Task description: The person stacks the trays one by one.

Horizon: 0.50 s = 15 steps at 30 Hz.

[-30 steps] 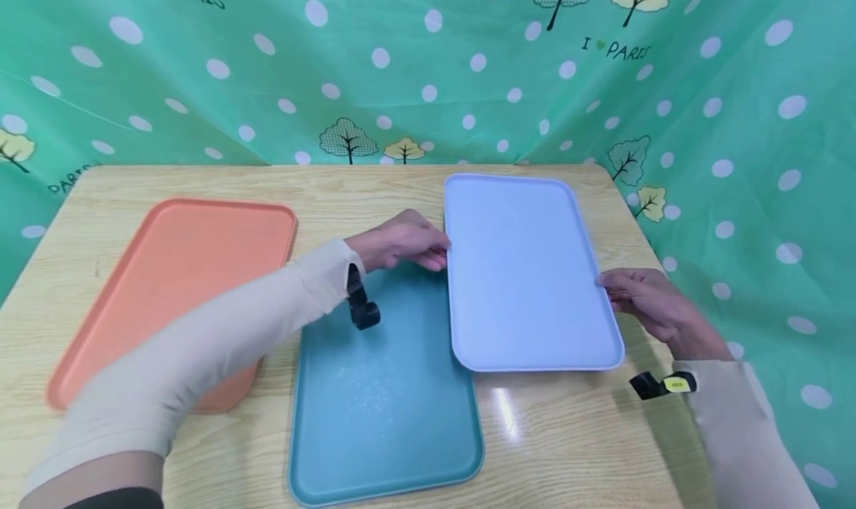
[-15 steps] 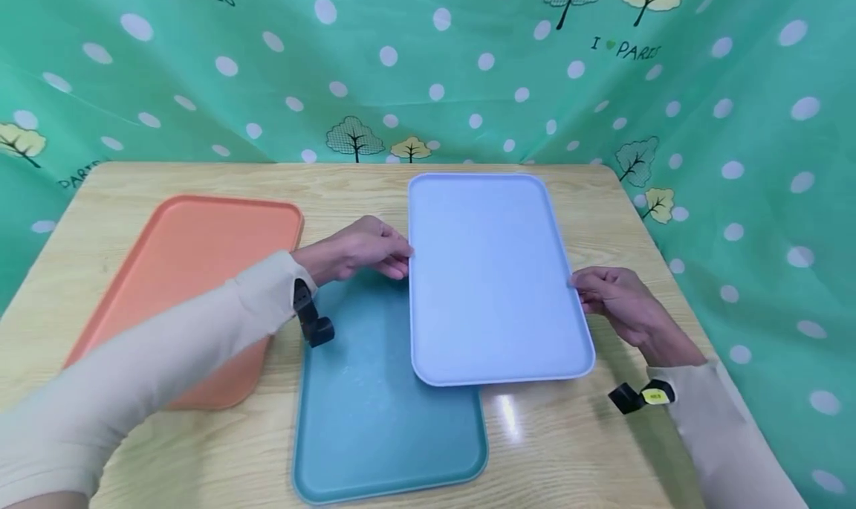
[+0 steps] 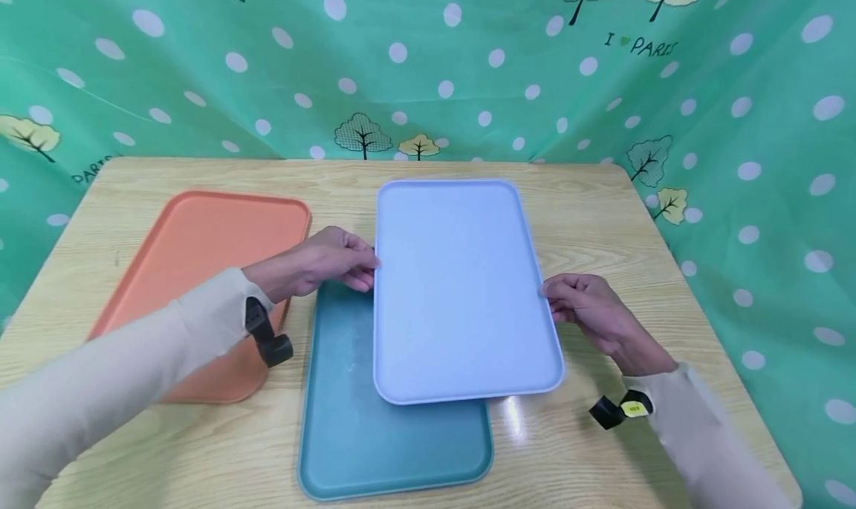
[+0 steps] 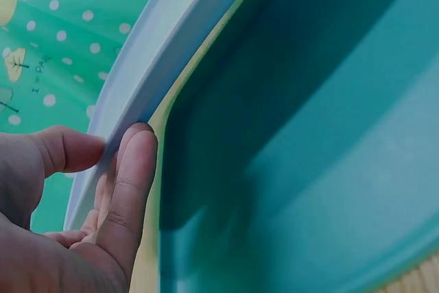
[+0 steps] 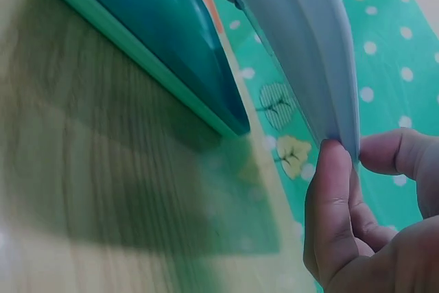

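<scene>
A light blue rectangular tray [image 3: 461, 293] is held up by both hands over a teal tray [image 3: 394, 449]. My left hand [image 3: 328, 261] pinches its left rim, thumb on top and fingers beneath, as the left wrist view shows. On the opposite rim, my right hand [image 3: 591, 308] grips it the same way; in the right wrist view the tray's edge [image 5: 309, 53] sits between thumb and fingers, raised above the table. The teal tray lies flat, and the blue one covers its upper right part in the head view.
An orange tray [image 3: 221, 249] lies on the left of the wooden table [image 3: 588, 219], partly behind the left forearm. A green dotted cloth [image 3: 414, 63] hangs along the table's back and right edges.
Both hands have carried the light blue tray leftward and a little nearer, so it overlaps more of the teal tray. The teal and orange trays stay on the table.
</scene>
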Each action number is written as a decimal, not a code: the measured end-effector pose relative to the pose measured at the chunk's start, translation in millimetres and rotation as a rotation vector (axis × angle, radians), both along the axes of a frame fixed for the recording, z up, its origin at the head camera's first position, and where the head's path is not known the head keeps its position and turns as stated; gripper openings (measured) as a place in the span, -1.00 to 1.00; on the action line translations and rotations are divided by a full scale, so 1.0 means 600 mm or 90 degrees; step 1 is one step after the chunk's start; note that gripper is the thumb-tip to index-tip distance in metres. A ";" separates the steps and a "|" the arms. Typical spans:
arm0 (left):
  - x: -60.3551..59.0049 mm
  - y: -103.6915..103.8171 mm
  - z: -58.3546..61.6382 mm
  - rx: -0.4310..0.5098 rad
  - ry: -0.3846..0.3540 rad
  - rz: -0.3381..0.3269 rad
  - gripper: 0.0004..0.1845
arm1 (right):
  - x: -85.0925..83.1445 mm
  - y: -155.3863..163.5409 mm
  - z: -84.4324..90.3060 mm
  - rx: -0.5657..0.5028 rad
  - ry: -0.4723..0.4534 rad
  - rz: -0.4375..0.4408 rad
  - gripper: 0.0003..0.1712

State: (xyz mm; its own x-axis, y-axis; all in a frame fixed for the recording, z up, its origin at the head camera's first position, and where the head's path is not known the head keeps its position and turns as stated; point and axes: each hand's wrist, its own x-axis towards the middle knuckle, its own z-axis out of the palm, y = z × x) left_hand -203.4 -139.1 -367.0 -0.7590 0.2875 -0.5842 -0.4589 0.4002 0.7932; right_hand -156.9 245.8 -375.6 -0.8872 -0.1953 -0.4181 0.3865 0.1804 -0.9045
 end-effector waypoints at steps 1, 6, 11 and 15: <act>0.003 -0.005 0.001 -0.001 -0.001 0.002 -0.81 | 0.001 -0.004 -0.001 0.001 -0.002 0.004 -0.78; 0.019 -0.026 0.003 -0.011 -0.002 -0.002 -0.82 | 0.008 -0.021 -0.005 0.002 -0.012 0.020 -0.81; 0.035 -0.045 0.000 -0.014 -0.003 -0.003 -0.85 | 0.018 -0.037 -0.012 -0.003 -0.023 0.027 -0.82; 0.050 -0.059 -0.002 -0.012 -0.004 0.003 -0.86 | 0.027 -0.050 -0.017 -0.001 -0.030 0.039 -0.83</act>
State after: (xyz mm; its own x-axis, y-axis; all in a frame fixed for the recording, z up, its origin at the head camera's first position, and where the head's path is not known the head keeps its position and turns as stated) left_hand -173.2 -174.7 -368.5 -0.7560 0.2736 -0.5946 -0.4661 0.4128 0.7825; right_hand -140.9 215.6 -385.9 -0.8527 -0.2489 -0.4593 0.4178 0.2028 -0.8856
